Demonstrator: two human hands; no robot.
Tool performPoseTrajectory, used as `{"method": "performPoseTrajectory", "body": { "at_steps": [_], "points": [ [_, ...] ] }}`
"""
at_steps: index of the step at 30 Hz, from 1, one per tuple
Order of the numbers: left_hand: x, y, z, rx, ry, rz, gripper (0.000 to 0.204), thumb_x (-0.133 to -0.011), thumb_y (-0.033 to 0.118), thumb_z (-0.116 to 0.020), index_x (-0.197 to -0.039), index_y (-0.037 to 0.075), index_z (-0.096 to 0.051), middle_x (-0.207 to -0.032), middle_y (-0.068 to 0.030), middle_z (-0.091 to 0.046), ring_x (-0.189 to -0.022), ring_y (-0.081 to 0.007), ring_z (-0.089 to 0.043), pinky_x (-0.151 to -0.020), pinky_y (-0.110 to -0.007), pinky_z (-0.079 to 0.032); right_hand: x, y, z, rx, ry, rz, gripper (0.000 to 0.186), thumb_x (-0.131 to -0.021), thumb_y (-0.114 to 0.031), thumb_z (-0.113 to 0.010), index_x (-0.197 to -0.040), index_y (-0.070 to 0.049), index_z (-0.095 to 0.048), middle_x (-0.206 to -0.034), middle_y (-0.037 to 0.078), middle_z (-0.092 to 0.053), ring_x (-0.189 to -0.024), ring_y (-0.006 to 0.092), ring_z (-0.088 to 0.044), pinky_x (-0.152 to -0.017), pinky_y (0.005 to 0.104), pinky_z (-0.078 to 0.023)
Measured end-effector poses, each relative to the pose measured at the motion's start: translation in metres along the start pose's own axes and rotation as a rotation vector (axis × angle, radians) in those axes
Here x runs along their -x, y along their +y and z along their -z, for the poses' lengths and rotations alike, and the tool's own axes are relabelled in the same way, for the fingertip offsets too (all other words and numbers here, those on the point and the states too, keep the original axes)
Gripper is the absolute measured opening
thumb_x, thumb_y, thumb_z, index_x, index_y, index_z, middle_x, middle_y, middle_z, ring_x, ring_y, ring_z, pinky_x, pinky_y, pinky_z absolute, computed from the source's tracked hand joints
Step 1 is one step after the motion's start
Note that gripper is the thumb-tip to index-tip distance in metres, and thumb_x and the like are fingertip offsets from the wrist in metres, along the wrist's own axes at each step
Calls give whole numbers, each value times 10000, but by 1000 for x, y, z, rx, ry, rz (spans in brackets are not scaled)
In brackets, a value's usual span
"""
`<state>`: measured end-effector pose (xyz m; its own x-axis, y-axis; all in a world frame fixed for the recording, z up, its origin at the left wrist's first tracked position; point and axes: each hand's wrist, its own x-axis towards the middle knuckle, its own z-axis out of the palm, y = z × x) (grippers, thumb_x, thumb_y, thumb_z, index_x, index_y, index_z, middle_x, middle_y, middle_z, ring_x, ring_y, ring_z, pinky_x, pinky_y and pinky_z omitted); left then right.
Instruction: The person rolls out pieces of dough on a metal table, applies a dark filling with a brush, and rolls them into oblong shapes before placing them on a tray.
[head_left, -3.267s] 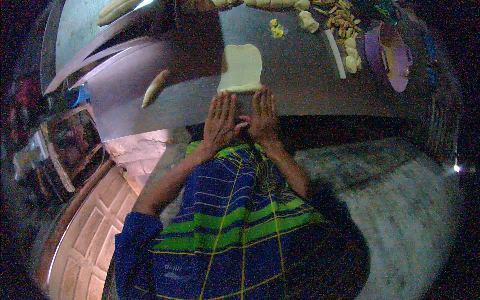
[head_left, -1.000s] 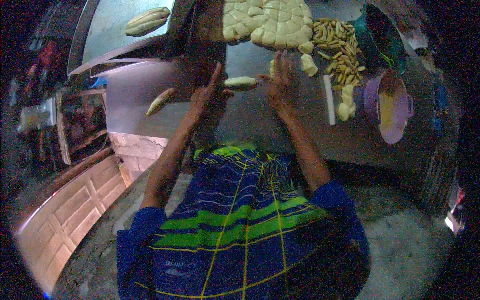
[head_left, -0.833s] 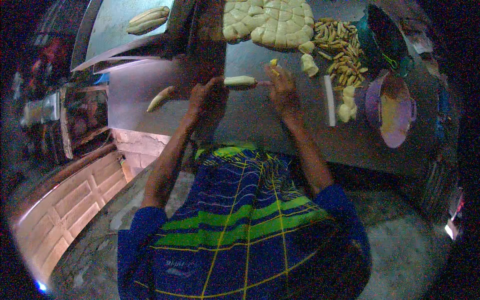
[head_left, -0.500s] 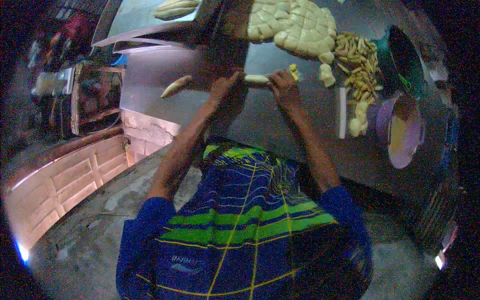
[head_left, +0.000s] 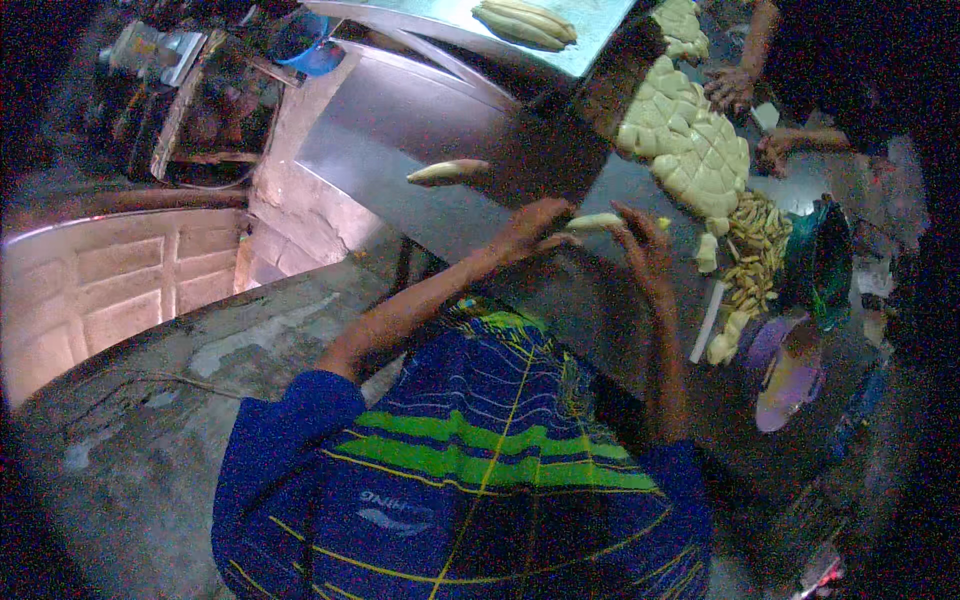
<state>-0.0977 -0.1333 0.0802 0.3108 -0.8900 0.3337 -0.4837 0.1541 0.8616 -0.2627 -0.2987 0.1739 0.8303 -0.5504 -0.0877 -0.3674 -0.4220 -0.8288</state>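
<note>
A pale dough roll (head_left: 594, 221) lies on the dark metal table (head_left: 420, 150) between my hands. My left hand (head_left: 533, 221) touches its left end with bent fingers. My right hand (head_left: 644, 243) rests against its right end, fingers spread. Another finished roll (head_left: 449, 171) lies alone to the left. Beyond the roll sits a slab of dough cut into squares (head_left: 685, 140). A heap of small yellow filling sticks (head_left: 755, 250) is to the right.
A metal tray (head_left: 480, 25) at the back holds several finished rolls (head_left: 525, 22). Another person's hands (head_left: 735, 88) work at the far right. A purple bowl (head_left: 790, 375), a green bowl (head_left: 825, 262) and a white scraper (head_left: 705, 322) stand at the right. Concrete floor lies to the left.
A flat dough piece under my palms became a roll, which my hands now hold at its ends. The view has swung, so the table sits further right.
</note>
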Motion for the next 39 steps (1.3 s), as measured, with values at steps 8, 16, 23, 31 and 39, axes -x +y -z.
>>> {"method": "performPoseTrajectory", "body": {
  "at_steps": [8, 16, 23, 31, 39],
  "points": [
    [-9, 42, 74, 228, 80, 99, 337, -853, 230, -708, -1128, 58, -616, -1032, -144, -638, -944, -326, -628, -808, -413, -499, -30, -111, 9, 256, -129, 106, 258, -925, -86, -646, -1179, -41, -663, -1063, 123, -683, -986, 225, -663, -866, 336, -528],
    [4, 49, 205, 91, 10, 337, 298, -864, 210, -702, -1112, 52, -655, -1023, -135, -677, -948, -269, -658, -838, -372, -517, -83, -134, -69, 226, -139, 313, 298, -859, 4, -635, -1147, -68, -659, -1056, 117, -680, -978, 260, -672, -867, 357, -530],
    [45, 35, 227, 195, -123, 392, 312, -857, 213, -716, -1113, 46, -654, -1052, -113, -690, -972, -238, -660, -856, -367, -520, -84, -101, -127, 208, -270, 392, 336, -790, 46, -646, -1105, -70, -650, -1041, 130, -659, -969, 332, -657, -837, 390, -527],
    [79, 25, 205, 199, -75, 689, 348, -844, 224, -748, -1124, 46, -642, -1013, -84, -699, -908, -189, -656, -792, -350, -526, -90, -131, -134, 165, -204, 371, 272, -781, 15, -630, -1042, -60, -638, -1018, 137, -598, -940, 334, -614, -820, 375, -513],
    [67, 56, 190, 762, 245, 1061, 497, -858, 114, -741, -1305, 67, -527, -1107, -42, -664, -968, -149, -635, -830, -283, -525, -146, -165, -177, 56, -373, 473, 337, -752, 39, -680, -1070, -66, -637, -1068, 123, -593, -1006, 295, -617, -850, 378, -525]
  ]
}}
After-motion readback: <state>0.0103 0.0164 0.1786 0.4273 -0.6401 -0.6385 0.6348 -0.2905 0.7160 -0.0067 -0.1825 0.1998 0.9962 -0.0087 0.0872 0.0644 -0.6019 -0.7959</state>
